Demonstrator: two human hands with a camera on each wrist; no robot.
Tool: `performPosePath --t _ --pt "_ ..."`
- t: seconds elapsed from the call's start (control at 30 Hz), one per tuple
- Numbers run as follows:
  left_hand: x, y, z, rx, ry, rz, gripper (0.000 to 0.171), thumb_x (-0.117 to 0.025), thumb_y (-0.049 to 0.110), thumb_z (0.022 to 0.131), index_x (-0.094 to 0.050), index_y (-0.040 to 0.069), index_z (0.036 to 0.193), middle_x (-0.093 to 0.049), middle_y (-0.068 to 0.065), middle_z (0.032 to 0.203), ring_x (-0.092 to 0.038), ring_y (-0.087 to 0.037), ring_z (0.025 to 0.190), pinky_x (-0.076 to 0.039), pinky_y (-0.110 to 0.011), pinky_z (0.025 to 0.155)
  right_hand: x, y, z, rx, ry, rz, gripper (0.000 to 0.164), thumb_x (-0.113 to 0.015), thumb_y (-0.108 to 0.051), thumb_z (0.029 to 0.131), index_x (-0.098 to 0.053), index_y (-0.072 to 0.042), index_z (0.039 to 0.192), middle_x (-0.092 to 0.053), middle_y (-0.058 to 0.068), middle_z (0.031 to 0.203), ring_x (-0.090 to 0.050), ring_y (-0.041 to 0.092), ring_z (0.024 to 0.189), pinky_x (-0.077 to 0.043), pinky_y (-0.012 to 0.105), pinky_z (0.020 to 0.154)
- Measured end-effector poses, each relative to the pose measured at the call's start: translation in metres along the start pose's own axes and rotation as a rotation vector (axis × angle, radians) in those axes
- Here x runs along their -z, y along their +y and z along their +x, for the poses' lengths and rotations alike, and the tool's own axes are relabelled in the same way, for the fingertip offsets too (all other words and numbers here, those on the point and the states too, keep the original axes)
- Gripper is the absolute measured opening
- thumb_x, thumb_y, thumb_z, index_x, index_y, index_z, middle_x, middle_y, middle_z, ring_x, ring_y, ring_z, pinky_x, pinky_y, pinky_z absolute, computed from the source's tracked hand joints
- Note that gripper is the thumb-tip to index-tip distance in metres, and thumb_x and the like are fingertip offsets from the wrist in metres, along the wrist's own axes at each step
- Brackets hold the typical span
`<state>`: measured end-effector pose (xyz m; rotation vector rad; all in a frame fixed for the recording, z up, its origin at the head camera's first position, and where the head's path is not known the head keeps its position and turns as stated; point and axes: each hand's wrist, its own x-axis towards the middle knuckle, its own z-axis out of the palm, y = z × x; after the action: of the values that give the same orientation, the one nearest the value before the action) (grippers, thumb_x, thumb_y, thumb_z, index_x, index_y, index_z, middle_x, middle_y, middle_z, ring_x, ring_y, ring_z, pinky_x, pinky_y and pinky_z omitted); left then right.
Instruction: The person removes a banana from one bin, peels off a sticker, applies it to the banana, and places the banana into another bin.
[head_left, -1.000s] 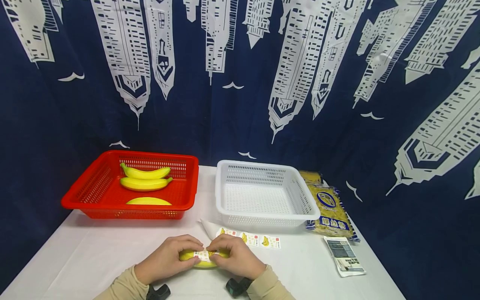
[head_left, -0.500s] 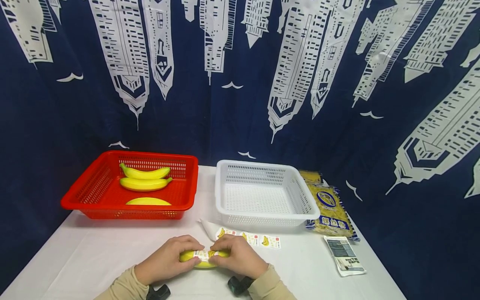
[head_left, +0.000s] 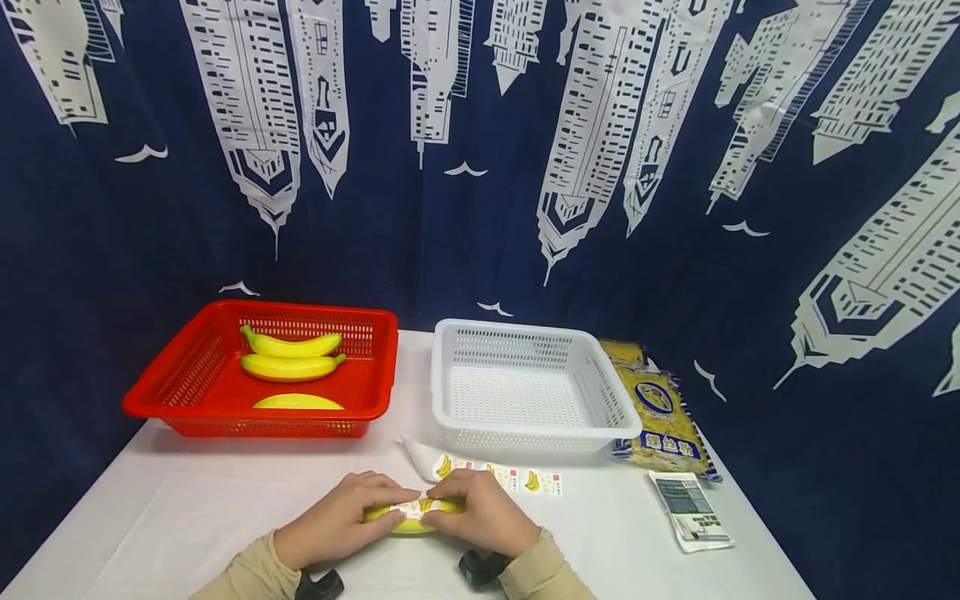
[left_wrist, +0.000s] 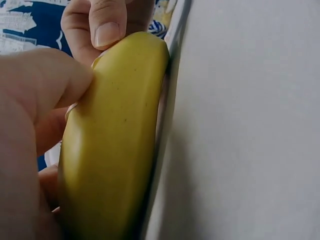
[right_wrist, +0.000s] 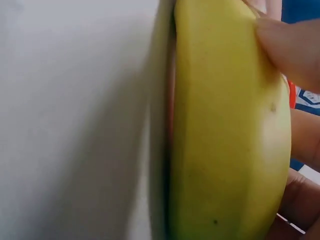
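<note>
On the white table near its front lies a yellow banana [head_left: 411,527], held from both ends. A white sticker [head_left: 407,509] with a small banana print is on its upper side. My left hand [head_left: 339,518] grips the left part, thumb on the near side and fingers over the far side. My right hand [head_left: 486,518] holds the right part in the same way, fingertips at the sticker's right end. In the left wrist view the banana [left_wrist: 112,135] fills the middle, my thumb pressing its edge. The right wrist view shows the banana [right_wrist: 227,130] under my right thumb [right_wrist: 292,47].
A strip of banana stickers [head_left: 506,477] lies just behind the hands. Behind it are a red basket [head_left: 262,423] holding several bananas [head_left: 292,367] and a white basket [head_left: 525,435]. Noodle packs [head_left: 660,421] and a small white packet [head_left: 690,512] lie at the right.
Both hands' fingertips have slid slightly to the right along the sticker, uncovering more of its print. The banana has stayed nearly in place.
</note>
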<state>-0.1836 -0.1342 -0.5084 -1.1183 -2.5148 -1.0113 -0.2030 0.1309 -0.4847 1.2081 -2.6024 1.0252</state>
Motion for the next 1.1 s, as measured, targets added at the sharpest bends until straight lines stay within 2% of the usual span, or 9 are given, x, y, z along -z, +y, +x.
performPosePath --t 0.13,0.27,0.43,0.63,0.7,0.8,0.9,0.97,1.1 --pt "-0.002 0.001 0.003 0.013 0.030 -0.046 0.028 -0.068 0.040 0.099 -0.074 0.030 0.125 -0.069 0.024 0.109 -0.063 -0.001 0.101 -0.049 -0.032 0.088 -0.001 -0.001 0.000 0.006 0.015 -0.009 0.024 -0.085 -0.027 0.086 -0.079 -0.014 0.106 -0.077 -0.007 0.102 -0.065 0.000 0.094 -0.053 0.018 0.085" --pt "-0.003 0.002 0.006 0.048 0.064 -0.061 0.023 -0.073 0.042 0.095 -0.077 0.032 0.116 -0.070 0.026 0.102 -0.064 0.001 0.096 -0.050 -0.031 0.087 0.001 -0.003 0.000 0.015 -0.006 -0.022 0.025 -0.084 -0.028 0.087 -0.080 -0.014 0.107 -0.077 -0.007 0.102 -0.066 0.000 0.095 -0.053 0.018 0.086" --pt "-0.001 0.005 0.005 0.096 0.062 -0.058 0.019 -0.076 0.038 0.094 -0.078 0.032 0.111 -0.069 0.027 0.101 -0.063 0.002 0.097 -0.049 -0.034 0.089 0.007 -0.003 0.000 0.019 -0.045 -0.035 0.024 -0.083 -0.026 0.088 -0.081 -0.014 0.109 -0.078 -0.007 0.103 -0.068 0.002 0.097 -0.053 0.019 0.089" --pt "0.006 0.003 0.001 0.023 0.103 -0.034 0.019 -0.078 0.026 0.093 -0.078 0.030 0.111 -0.070 0.025 0.104 -0.064 0.000 0.098 -0.046 -0.033 0.089 0.013 -0.002 -0.005 -0.027 -0.072 -0.027 0.023 -0.084 -0.022 0.087 -0.081 -0.015 0.109 -0.077 -0.009 0.105 -0.069 0.002 0.101 -0.054 0.021 0.091" --pt "0.009 0.001 0.000 0.001 0.119 -0.052 0.019 -0.078 0.024 0.093 -0.078 0.028 0.111 -0.072 0.021 0.104 -0.064 -0.001 0.098 -0.046 -0.032 0.088 0.015 -0.002 -0.007 -0.059 -0.085 -0.015 0.025 -0.084 -0.022 0.087 -0.080 -0.016 0.110 -0.076 -0.011 0.106 -0.068 0.002 0.102 -0.054 0.022 0.092" --pt "0.011 -0.002 0.000 0.005 0.106 -0.103 0.017 -0.076 0.024 0.095 -0.077 0.027 0.111 -0.073 0.017 0.105 -0.065 -0.003 0.097 -0.047 -0.029 0.085 0.020 -0.003 -0.009 -0.110 -0.111 -0.008 0.028 -0.085 -0.022 0.086 -0.079 -0.015 0.112 -0.076 -0.012 0.107 -0.066 0.001 0.101 -0.053 0.023 0.091" --pt "0.011 -0.003 0.001 0.057 0.081 -0.150 0.016 -0.075 0.028 0.096 -0.077 0.025 0.111 -0.074 0.014 0.106 -0.065 -0.005 0.098 -0.049 -0.028 0.084 0.024 -0.004 -0.011 -0.141 -0.147 -0.034 0.029 -0.086 -0.022 0.085 -0.078 -0.014 0.112 -0.075 -0.012 0.108 -0.064 -0.001 0.100 -0.053 0.022 0.091" --pt "0.012 -0.002 0.003 0.133 0.071 -0.189 0.018 -0.075 0.032 0.096 -0.077 0.023 0.111 -0.074 0.012 0.107 -0.065 -0.004 0.098 -0.051 -0.027 0.085 0.029 -0.004 -0.014 -0.141 -0.166 -0.060 0.030 -0.086 -0.023 0.084 -0.078 -0.014 0.112 -0.074 -0.012 0.107 -0.062 -0.002 0.099 -0.053 0.022 0.090" --pt "0.017 0.004 0.017 0.281 0.128 -0.245 0.024 -0.075 0.034 0.095 -0.077 0.017 0.112 -0.075 0.008 0.106 -0.064 -0.004 0.092 -0.054 -0.026 0.080 0.040 -0.001 -0.024 -0.139 -0.185 -0.098 0.029 -0.087 -0.022 0.083 -0.077 -0.014 0.109 -0.073 -0.012 0.106 -0.061 -0.002 0.097 -0.052 0.023 0.088"
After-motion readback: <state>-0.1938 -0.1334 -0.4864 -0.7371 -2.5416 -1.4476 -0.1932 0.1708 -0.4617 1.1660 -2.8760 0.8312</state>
